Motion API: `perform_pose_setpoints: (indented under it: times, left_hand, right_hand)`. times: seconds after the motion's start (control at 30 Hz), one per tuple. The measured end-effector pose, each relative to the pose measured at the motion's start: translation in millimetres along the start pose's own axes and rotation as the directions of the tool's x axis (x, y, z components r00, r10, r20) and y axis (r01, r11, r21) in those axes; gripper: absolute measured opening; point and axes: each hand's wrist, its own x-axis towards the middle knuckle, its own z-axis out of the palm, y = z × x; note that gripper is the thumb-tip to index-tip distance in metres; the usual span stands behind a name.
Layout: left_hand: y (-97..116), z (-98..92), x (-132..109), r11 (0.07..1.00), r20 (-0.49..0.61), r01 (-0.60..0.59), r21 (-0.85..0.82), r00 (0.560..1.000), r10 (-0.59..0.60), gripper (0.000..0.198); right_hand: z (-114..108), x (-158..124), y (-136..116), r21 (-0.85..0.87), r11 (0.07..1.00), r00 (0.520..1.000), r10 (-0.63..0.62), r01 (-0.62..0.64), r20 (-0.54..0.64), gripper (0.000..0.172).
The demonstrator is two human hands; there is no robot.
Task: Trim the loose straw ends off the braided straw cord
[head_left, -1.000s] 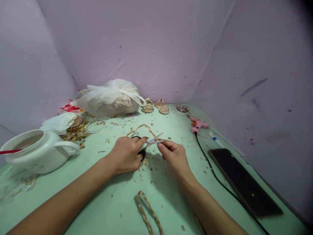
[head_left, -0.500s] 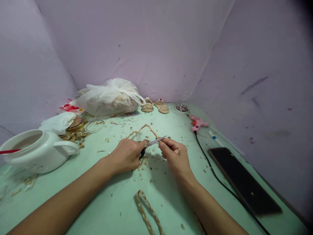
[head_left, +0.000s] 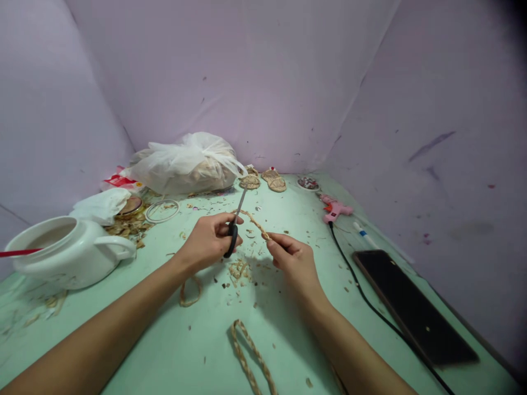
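Observation:
My left hand (head_left: 211, 238) is closed around a pair of black-handled scissors (head_left: 233, 238), whose blades point up and away from me. The braided straw cord (head_left: 253, 219) runs between both hands; its end is pinched between the thumb and fingers of my right hand (head_left: 292, 255). Whether the left fingers also grip the cord is hard to make out. Below the left wrist, a small loop of cord (head_left: 190, 300) hangs or lies on the table. Another braided loop (head_left: 247, 351) rests near the front edge of view. Small straw clippings (head_left: 240, 271) lie between my hands.
On the left stand a white pot (head_left: 61, 269) with a handle and a white ring (head_left: 162, 211). A stuffed plastic bag (head_left: 185, 164) and small woven slippers (head_left: 274, 180) are at the back. To the right are a pink glue gun (head_left: 335, 208), its black cord, a marker (head_left: 364, 235) and a phone (head_left: 415, 307).
The scissors have swung from pointing right at the cord's end near my right hand to pointing upward, away from it. My left hand has risen and turned, showing a cord loop beneath it.

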Motion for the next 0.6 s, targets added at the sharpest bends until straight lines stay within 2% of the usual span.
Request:
perform_pose_setpoints:
  times: [0.1, 0.23, 0.3, 0.37, 0.43, 0.47, 0.5, 0.53, 0.57, 0.6]
  left_hand:
    - [4, 3.4, -1, 1.000, -0.019, -0.023, 0.002, 1.000, 0.023, 0.034]
    - [6, 8.9, 1, 0.952, -0.168, 0.110, -0.285, 0.972, -0.163, 0.039]
    - [3, 9.6, 4, 0.899, -0.215, 0.132, -0.418, 0.947, -0.239, 0.040]
    - [0, 8.2, 7, 0.863, -0.235, 0.117, -0.492, 0.936, -0.261, 0.042]
    - [-3, 5.3, 9, 0.848, -0.237, 0.061, -0.526, 0.947, -0.215, 0.045]
    - [-4, 3.8, 9, 0.846, -0.231, 0.024, -0.533, 0.957, -0.173, 0.046]
    - [-4, 2.4, 8, 0.843, -0.219, -0.013, -0.537, 0.968, -0.125, 0.046]
    - [-4, 1.3, 8, 0.843, -0.198, -0.041, -0.537, 0.977, -0.079, 0.046]
    - [-4, 0.6, 7, 0.844, -0.177, -0.061, -0.532, 0.983, -0.040, 0.046]
    - [-4, 0.3, 7, 0.849, -0.156, -0.074, -0.524, 0.988, -0.011, 0.045]
  right_hand:
    - [-1, -3, -2, -0.209, 0.960, 0.981, -0.194, 0.185, -0.020, 0.018]
    - [2, -13, 1, -0.372, 0.807, 0.887, -0.440, 0.458, 0.137, 0.021]
    - [5, -18, 6, -0.390, 0.757, 0.851, -0.485, 0.524, 0.202, 0.024]
    - [8, -21, 9, -0.371, 0.760, 0.845, -0.479, 0.534, 0.237, 0.024]
    - [9, -20, 8, -0.295, 0.838, 0.885, -0.401, 0.459, 0.238, 0.022]
    - [10, -19, 7, -0.223, 0.905, 0.921, -0.312, 0.363, 0.231, 0.022]
    - [9, -18, 5, -0.124, 0.968, 0.954, -0.183, 0.217, 0.237, 0.023]
    - [9, -16, 2, -0.011, 0.999, 0.961, -0.028, 0.033, 0.275, 0.026]
    - [8, -15, 0, 0.092, 0.982, 0.929, 0.124, -0.165, 0.348, 0.029]
    - [7, -13, -2, 0.165, 0.924, 0.863, 0.242, -0.344, 0.443, 0.031]
